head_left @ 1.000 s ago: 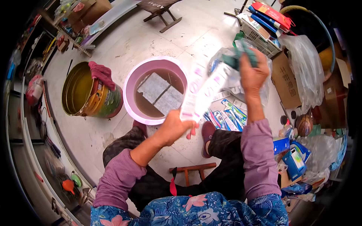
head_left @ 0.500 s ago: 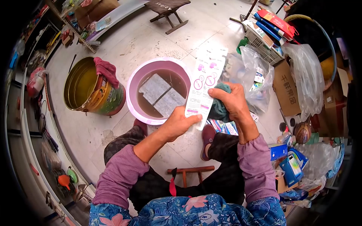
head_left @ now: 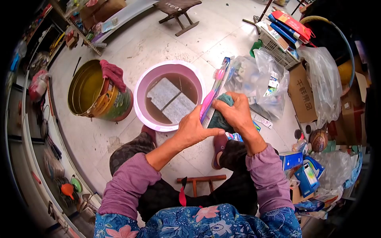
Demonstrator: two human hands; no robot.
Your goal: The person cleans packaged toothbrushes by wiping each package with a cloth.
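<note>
A packaged toothbrush (head_left: 214, 89) with a pink handle stands on a slant between my hands, turned partly edge-on. My left hand (head_left: 190, 127) grips its lower left edge, with the thumb stretched out to the right below. In my right hand (head_left: 239, 113) is a bunched dark green cloth (head_left: 217, 122), pressed against the right side of the pack. Beyond my left hand sits a pink basin (head_left: 139, 105) of murky water, where a grey slab-like piece (head_left: 164, 100) with a dark line across it lies. Other colourful packs (head_left: 235, 137) lie on the floor beneath my right hand, partly hidden.
Left of the basin stands a metal bucket (head_left: 119, 104) with a red cloth (head_left: 112, 73) over its rim. Clear plastic bags (head_left: 264, 85) holding packs lie to the right, near a cardboard box (head_left: 301, 93) and a loaded basket (head_left: 276, 49). A folding stool (head_left: 176, 11) stands ahead.
The pack has turned from its printed white back to show the pink toothbrush side. My left hand has shifted slightly right, and its thumb has come off the pack's face.
</note>
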